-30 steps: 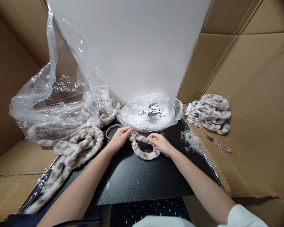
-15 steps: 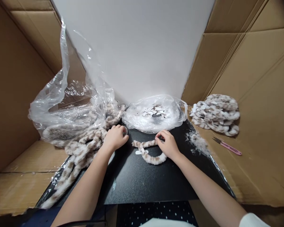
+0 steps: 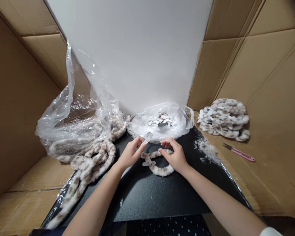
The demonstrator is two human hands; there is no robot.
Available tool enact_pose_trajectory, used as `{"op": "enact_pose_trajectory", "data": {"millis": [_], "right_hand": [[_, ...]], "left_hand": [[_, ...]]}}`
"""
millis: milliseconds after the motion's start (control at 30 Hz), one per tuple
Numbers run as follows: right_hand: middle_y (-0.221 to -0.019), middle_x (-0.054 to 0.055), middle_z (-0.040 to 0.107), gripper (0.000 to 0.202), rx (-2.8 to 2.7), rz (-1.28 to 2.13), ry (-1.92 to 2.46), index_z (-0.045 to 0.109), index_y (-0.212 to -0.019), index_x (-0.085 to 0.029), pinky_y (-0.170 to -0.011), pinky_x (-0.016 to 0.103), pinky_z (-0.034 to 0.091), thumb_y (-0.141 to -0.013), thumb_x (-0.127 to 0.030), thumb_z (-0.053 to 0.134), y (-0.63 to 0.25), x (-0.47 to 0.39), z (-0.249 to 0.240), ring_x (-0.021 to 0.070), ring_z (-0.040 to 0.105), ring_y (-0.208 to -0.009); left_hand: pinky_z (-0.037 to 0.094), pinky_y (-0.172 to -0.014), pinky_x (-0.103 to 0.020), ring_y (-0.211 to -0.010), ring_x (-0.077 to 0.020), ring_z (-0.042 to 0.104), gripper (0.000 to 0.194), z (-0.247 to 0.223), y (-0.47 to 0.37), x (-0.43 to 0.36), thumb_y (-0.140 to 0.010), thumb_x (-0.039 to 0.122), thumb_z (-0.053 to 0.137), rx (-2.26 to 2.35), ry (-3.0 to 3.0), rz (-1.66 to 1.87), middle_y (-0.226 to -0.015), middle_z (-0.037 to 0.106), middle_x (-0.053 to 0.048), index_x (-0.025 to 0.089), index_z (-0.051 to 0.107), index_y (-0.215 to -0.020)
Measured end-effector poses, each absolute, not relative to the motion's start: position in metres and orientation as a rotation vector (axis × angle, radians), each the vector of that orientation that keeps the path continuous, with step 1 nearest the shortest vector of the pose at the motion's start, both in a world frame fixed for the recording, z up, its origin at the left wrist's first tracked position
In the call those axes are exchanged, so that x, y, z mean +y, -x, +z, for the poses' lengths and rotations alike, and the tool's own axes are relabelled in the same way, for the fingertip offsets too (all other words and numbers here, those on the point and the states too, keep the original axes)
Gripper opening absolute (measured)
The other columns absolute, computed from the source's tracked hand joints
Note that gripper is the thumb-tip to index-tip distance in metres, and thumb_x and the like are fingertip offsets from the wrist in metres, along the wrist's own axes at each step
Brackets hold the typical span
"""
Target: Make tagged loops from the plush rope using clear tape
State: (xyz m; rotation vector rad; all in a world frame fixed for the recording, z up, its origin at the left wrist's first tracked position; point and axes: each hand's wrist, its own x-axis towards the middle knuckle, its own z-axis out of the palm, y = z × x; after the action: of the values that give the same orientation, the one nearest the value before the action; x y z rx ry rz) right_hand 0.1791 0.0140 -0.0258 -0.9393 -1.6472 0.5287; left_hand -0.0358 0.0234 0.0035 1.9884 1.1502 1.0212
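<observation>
My left hand (image 3: 131,152) pinches a small whitish, translucent tag (image 3: 148,137) with dark marks on it, held above the table in front of the plastic bag. A fluffy white-and-brown plush loop (image 3: 162,171) lies on the black table between my hands, with a pale tab (image 3: 148,163) at its left side. Over the loop's right side hovers my right hand (image 3: 175,155), its thumb and fingers apart and nothing seen between them. Whether its thumb touches the loop I cannot tell.
A clear bag (image 3: 162,127) of small white tags stands behind. Left, a large plastic bag (image 3: 68,127) spills plush strips (image 3: 88,164). On cardboard at the right sit stacked plush loops (image 3: 226,118), pink-handled snips (image 3: 239,152) and loose fluff (image 3: 207,150).
My left hand has come from beside the left plush pile toward the middle and now holds the small tag. My right hand has loosened from the loop's upper edge. The view has shifted slightly.
</observation>
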Motion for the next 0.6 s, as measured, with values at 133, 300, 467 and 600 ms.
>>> {"op": "enact_pose_trajectory", "data": {"millis": [133, 300, 467, 600], "right_hand": [[-0.087, 0.003, 0.065, 0.013, -1.638, 0.444, 0.872, 0.062, -0.091, -0.023, -0.072, 0.031, 0.049, -0.081, -0.026, 0.068, -0.176, 0.008, -0.022, 0.0190, 0.061, -0.082], [-0.085, 0.004, 0.067, 0.008, -1.618, 0.312, 0.879, 0.065, -0.087, -0.023, -0.077, 0.035, 0.050, -0.081, -0.025, 0.070, -0.171, 0.003, -0.023, 0.0205, 0.062, -0.083], [-0.083, 0.004, 0.068, 0.005, -1.602, 0.271, 0.906, 0.067, -0.085, -0.023, -0.077, 0.036, 0.050, -0.081, -0.022, 0.069, -0.170, 0.003, -0.024, 0.0204, 0.063, -0.081], [-0.083, 0.005, 0.068, 0.007, -1.567, 0.283, 0.931, 0.067, -0.085, -0.022, -0.077, 0.036, 0.050, -0.080, -0.023, 0.071, -0.170, 0.003, -0.027, 0.0202, 0.063, -0.081]], "left_hand": [[0.037, -0.067, -0.025, -0.068, -0.0149, 0.047, 0.012, -0.003, 0.017, 0.011, -0.093, 0.030, 0.045, 1.128, -2.104, 0.955, -0.076, 0.053, -0.001, 0.020, 0.051, -0.091], [0.039, -0.080, -0.033, -0.080, -0.0202, 0.053, 0.012, -0.007, 0.000, 0.004, -0.091, 0.019, 0.043, 1.083, -2.330, 0.887, -0.086, 0.062, -0.006, 0.020, 0.054, -0.094], [0.039, -0.080, -0.035, -0.075, -0.0200, 0.055, 0.017, -0.012, -0.005, 0.004, -0.092, 0.016, 0.040, 1.064, -2.404, 0.893, -0.081, 0.065, -0.006, 0.019, 0.055, -0.099], [0.040, -0.077, -0.034, -0.075, -0.0205, 0.058, 0.016, -0.014, -0.005, 0.004, -0.092, 0.016, 0.040, 1.093, -2.436, 0.913, -0.079, 0.066, -0.006, 0.018, 0.055, -0.096]]}}
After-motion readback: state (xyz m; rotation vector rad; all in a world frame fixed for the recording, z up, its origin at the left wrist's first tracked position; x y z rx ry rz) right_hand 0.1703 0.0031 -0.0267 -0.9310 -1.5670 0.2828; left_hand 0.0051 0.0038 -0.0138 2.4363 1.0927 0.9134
